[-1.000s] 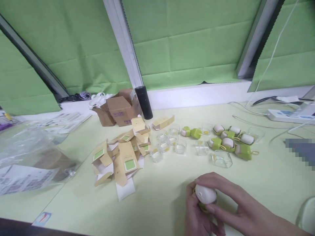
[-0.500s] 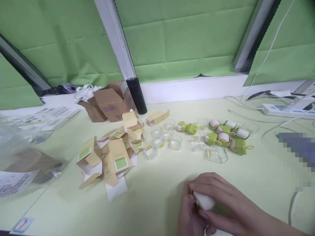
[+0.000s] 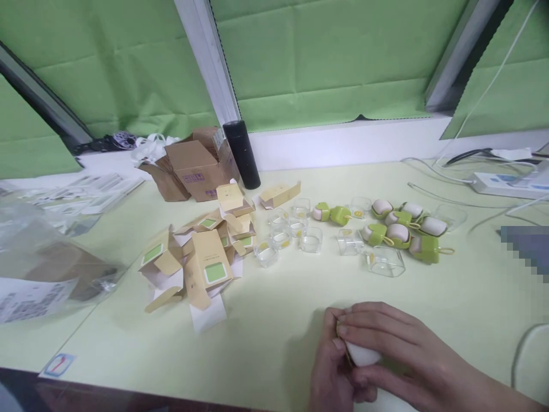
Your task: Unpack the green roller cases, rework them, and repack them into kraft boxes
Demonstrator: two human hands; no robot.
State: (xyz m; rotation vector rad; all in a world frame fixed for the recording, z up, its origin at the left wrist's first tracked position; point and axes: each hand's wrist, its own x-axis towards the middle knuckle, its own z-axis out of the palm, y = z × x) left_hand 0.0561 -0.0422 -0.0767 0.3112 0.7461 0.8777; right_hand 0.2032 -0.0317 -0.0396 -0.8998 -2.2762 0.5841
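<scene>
Over pale-green desk [image 3: 261,337] near front edge, clamping rounded white, green-rimmed plastic piece [image 3: 363,356] between left hand [image 3: 329,366] and right hand [image 3: 401,343]. Seemingly done opening tan cardboard boxes [image 3: 206,250], not yet with this piece.

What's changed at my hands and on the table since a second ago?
The right hand has closed farther over the white piece, covering more of it. The left hand still grips it; nothing was let go. The tan boxes, clear cups and green-and-white items stayed put.
</scene>
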